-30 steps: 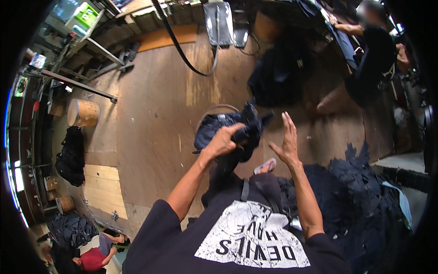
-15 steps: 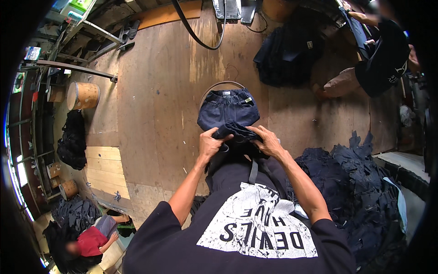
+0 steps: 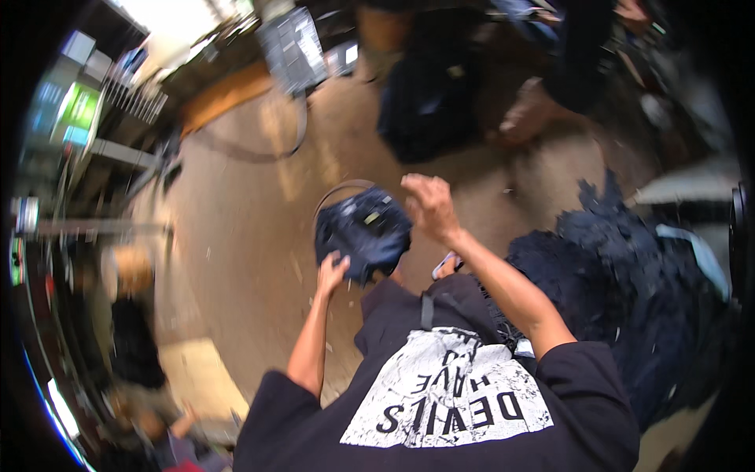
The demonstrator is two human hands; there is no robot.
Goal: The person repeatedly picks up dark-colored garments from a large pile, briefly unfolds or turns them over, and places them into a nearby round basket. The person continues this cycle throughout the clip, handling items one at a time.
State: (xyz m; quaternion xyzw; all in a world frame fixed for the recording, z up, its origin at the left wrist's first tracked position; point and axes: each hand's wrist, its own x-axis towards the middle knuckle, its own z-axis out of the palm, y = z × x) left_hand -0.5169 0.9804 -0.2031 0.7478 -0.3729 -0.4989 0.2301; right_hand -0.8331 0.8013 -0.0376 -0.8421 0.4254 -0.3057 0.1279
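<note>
A dark blue denim garment hangs bunched in front of me, above a brown floor. My left hand grips its lower left edge. Its upper right edge is in my right hand, which is raised higher with the fingers curled. The picture is blurred by motion. Below the hands I see my black shirt with a white printed panel.
A large heap of dark blue denim pieces lies at my right. Another dark pile lies further ahead, with a second person near it. A grey machine and hose stand at the top. Shelves and dark bundles line the left.
The denim garment was held flat and spread by both hands half a second ago; now it is bunched, my right hand has risen and my left hand has dropped. The view has swung.
</note>
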